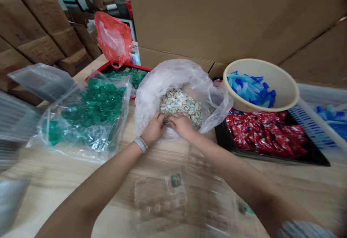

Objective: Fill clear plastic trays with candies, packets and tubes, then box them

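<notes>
Both my hands reach into the mouth of a white plastic bag [151,90] holding a heap of small multicoloured sachets [181,104]. My left hand [154,128], with a bracelet at the wrist, has its fingers curled at the front edge of the heap. My right hand [181,125] is right beside it, fingers bent down onto the sachets. What they pinch between them is too small to make out. A clear compartment tray [159,194] with one small green sachet [176,179] lies blurred on the table near me.
A clear bag of green sachets [89,111] lies left, a red tray [121,68] and red bag [114,37] behind it. Right: a black tray of red sachets [260,133], a cream bowl [282,82] with blue pieces, a white basket [325,122]. Cardboard boxes [217,17] stand behind.
</notes>
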A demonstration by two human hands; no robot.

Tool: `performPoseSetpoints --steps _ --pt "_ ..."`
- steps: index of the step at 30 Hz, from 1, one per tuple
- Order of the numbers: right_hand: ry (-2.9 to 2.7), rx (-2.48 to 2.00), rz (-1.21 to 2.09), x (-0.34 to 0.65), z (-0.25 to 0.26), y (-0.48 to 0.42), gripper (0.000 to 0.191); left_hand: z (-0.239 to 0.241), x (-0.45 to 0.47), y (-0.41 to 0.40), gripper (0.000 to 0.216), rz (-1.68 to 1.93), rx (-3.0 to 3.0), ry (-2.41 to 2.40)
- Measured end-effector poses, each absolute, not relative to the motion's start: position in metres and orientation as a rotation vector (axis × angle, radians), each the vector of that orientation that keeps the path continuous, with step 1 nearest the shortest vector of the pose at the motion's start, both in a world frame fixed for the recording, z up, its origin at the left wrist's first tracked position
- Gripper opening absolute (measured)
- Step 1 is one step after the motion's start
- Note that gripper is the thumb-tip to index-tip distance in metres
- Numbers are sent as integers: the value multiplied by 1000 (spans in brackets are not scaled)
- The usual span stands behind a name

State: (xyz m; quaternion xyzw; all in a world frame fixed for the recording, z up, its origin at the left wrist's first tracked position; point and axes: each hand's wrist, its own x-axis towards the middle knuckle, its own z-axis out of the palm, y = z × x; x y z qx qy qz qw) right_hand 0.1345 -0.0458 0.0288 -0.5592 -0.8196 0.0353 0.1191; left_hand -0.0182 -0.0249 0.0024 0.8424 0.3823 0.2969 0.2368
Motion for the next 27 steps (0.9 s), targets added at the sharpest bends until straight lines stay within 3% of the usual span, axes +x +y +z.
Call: performPoseSetpoints --steps 9,13,22,27 --pt "-2428 -1673 134 135 27 -45 15 1 -19 -29 8 832 2365 1100" --pt "-2375 -1654 170 136 23 -43 15 1 -20 -31 10 761 2454 1074" --pt "-2144 -1472 615 142 16 -38 15 4 -20 -33 15 666 2451 1194" --pt "-2125 -1518 458 144 18 -36 12 4 -20 -34 14 674 2493 1165"
